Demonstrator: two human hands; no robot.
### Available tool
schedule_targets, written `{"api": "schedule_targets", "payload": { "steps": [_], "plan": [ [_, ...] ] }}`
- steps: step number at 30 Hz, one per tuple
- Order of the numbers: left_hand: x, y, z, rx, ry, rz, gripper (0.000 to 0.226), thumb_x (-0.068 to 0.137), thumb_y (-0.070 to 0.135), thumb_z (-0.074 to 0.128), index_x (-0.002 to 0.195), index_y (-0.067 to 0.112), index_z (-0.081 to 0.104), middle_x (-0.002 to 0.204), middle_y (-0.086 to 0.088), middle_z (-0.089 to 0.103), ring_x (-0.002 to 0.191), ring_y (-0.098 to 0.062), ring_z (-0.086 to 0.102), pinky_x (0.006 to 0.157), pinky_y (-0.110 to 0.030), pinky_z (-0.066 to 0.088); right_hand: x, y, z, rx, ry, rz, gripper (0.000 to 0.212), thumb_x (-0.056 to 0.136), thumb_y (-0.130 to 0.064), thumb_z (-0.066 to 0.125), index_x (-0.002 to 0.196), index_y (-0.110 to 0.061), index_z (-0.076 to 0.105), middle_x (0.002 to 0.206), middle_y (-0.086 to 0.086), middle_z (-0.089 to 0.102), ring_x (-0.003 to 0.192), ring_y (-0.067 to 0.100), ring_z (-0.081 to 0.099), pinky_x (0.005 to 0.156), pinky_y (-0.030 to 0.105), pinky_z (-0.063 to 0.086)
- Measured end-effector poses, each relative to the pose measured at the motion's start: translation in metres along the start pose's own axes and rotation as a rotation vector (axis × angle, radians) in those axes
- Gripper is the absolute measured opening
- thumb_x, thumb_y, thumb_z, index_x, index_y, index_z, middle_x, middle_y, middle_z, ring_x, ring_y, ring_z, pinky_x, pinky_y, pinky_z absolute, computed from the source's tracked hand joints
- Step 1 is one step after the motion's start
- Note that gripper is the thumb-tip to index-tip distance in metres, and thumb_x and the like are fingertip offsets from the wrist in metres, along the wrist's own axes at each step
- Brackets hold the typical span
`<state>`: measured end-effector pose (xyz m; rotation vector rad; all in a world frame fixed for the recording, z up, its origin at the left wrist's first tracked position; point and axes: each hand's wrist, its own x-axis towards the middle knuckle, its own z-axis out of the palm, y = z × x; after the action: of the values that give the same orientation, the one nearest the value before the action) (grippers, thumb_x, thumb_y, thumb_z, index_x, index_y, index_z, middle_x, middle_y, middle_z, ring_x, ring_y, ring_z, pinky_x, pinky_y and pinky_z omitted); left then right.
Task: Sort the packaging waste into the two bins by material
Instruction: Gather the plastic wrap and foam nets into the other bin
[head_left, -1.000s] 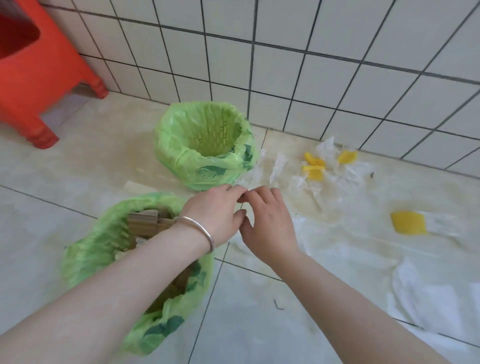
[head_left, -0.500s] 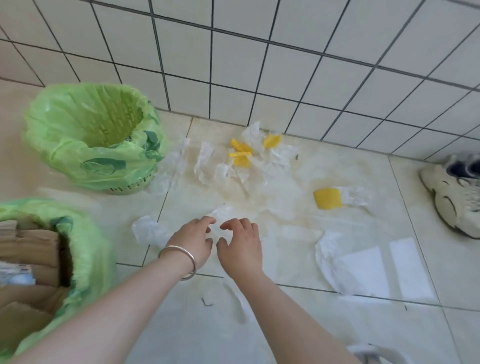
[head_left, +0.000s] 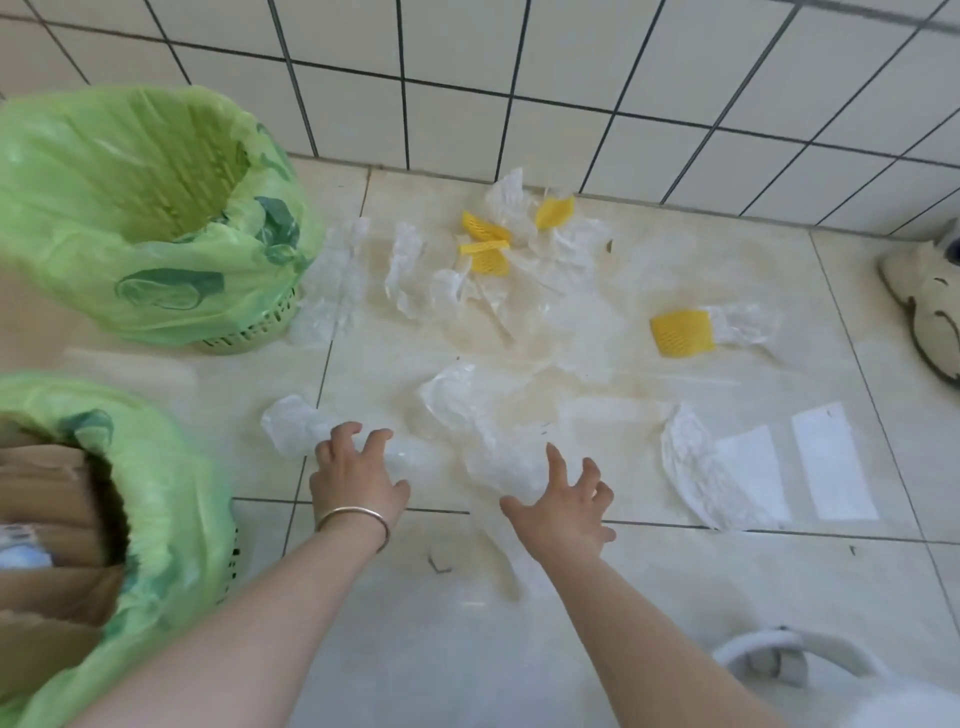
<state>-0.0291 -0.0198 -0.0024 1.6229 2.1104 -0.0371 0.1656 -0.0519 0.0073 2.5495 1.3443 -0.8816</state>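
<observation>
Both hands have parted and dropped toward the floor since the earlier pictures, when they were close together between the bins; the view has also swung right, off the red stool.

Left hand (head_left: 358, 475), silver bangle (head_left: 353, 517) on the wrist, has its fingers spread and bent over the crumpled clear plastic film (head_left: 293, 423) lying by the floor joint. Fingertips appear to touch the film, but the grip is not closed on anything. Right hand (head_left: 563, 512) is likewise spread wide, fingers loosely bent above a second wad of white translucent film (head_left: 498, 457); nothing is held.

Near green-lined bin (head_left: 171, 499), lower left, holds brown cardboard pieces (head_left: 47, 493). Far green-lined bin (head_left: 130, 291), by the white tiled wall, shows no contents from this angle.

Still on the beige tiled floor (head_left: 571, 597): several clear film scraps, a yellow foam mesh sleeve (head_left: 681, 332) lying apart, three smaller yellow mesh pieces (head_left: 488, 254) near the wall, and flat white paper sheets (head_left: 831, 462) on the right. A pale shoe (head_left: 924, 306) sits at the right edge.

Assessment: cardboard looks largely sorted; the plastic share is mostly outstanding. Task judged under halfway.
</observation>
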Motion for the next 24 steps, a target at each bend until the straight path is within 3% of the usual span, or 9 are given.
{"api": "schedule_targets", "payload": {
  "steps": [5,8,13,15,18,21,24],
  "plan": [
    [0.011,-0.015,0.000,0.082,-0.002,-0.120,0.097,0.061,0.064,0.069,0.139,0.050,0.014,0.152,-0.001,-0.014,0.141,-0.035,-0.010,0.109,-0.062,0.014,0.001,0.000,0.018,0.005,-0.044,0.021,0.094,0.071,-0.060,0.058,0.143,-0.042,0.001,0.152,0.002,-0.002,0.137,0.030,0.009,0.095,0.055,0.039],
    [0.024,-0.022,0.001,0.086,-0.021,-0.158,0.101,0.061,0.069,0.066,0.140,0.051,0.006,0.153,-0.002,-0.022,0.141,-0.035,-0.016,0.109,-0.063,0.008,0.000,-0.005,0.025,0.002,-0.038,-0.044,0.095,0.071,-0.059,0.061,0.142,-0.044,0.000,0.151,0.001,-0.002,0.136,0.030,0.012,0.090,0.047,0.044],
    [0.037,-0.030,0.010,0.009,-0.046,-0.150,0.083,0.068,0.060,0.066,0.138,0.047,0.024,0.154,-0.003,-0.010,0.142,-0.032,0.004,0.110,-0.050,0.024,-0.004,0.003,0.041,-0.241,-0.062,-0.293,0.097,0.079,-0.053,0.059,0.139,-0.046,-0.017,0.153,0.000,-0.015,0.136,0.029,0.008,0.087,0.041,0.048],
    [0.036,-0.031,0.017,-0.037,-0.054,-0.154,0.072,0.068,0.055,0.068,0.132,0.045,0.036,0.153,-0.004,-0.001,0.136,-0.033,0.015,0.107,-0.042,0.031,-0.005,0.006,0.047,-0.347,-0.049,-0.346,0.092,0.081,-0.053,0.056,0.140,-0.044,-0.015,0.153,0.000,-0.011,0.132,0.029,0.014,0.083,0.038,0.046],
    [0.029,-0.032,0.026,-0.038,-0.036,-0.101,0.051,0.069,0.045,0.072,0.115,0.037,0.053,0.145,-0.005,0.018,0.127,-0.033,0.025,0.099,-0.038,0.037,-0.002,0.007,0.050,-0.402,-0.033,-0.416,0.072,0.084,-0.049,0.054,0.139,-0.042,0.008,0.147,0.003,0.008,0.122,0.027,0.026,0.082,0.034,0.043],
    [0.024,-0.032,0.030,-0.006,0.024,-0.025,0.027,0.072,0.038,0.071,0.094,0.026,0.062,0.133,-0.005,0.034,0.115,-0.032,0.032,0.092,-0.035,0.038,0.003,0.002,0.050,-0.387,-0.014,-0.480,0.047,0.088,-0.030,0.052,0.130,-0.033,0.031,0.135,0.002,0.026,0.114,0.024,0.034,0.082,0.031,0.042],
    [0.018,-0.030,0.033,0.089,-0.003,0.050,0.021,0.080,0.033,0.064,0.094,0.018,0.065,0.121,-0.007,0.045,0.104,-0.031,0.040,0.086,-0.032,0.038,0.005,-0.003,0.047,-0.307,-0.018,-0.484,0.025,0.087,-0.010,0.046,0.110,-0.020,0.049,0.115,0.002,0.048,0.103,0.023,0.042,0.077,0.029,0.039]
  ]
}}
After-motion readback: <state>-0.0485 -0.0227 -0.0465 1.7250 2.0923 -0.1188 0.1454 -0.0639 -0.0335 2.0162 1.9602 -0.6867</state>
